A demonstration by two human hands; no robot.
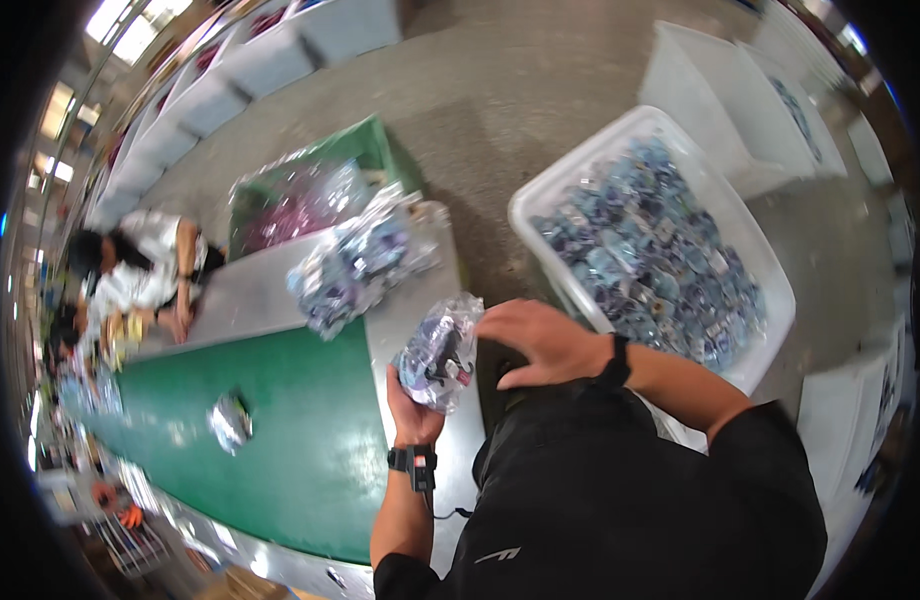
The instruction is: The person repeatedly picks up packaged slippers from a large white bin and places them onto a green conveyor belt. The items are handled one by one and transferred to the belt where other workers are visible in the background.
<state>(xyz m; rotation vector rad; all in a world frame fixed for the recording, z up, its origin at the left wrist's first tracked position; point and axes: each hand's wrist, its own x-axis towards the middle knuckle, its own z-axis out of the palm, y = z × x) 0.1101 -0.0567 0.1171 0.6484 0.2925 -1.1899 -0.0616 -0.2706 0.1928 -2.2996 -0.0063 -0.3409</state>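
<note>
My left hand [415, 418] holds a clear plastic bag [440, 352] over the metal edge of the table. Blue and purple patterned contents, a black hook-like piece and a small red and white label show through the film. My fingers wrap its lower left side. Beside the bag's right edge is my right hand [555, 342], its thumb apart from the fingers. Its fingertips are by the film, and I cannot tell whether they touch it. Several similar bagged pieces lie in a pile [365, 255] at the table's end.
A green conveyor belt [300, 440] carries one bagged piece [230, 422]. Behind the table stands a green bin [380, 150] with pink bagged goods. At right, a white tub [535, 190] holds many blue and purple packets. A co-worker [145, 265] sits at the far left.
</note>
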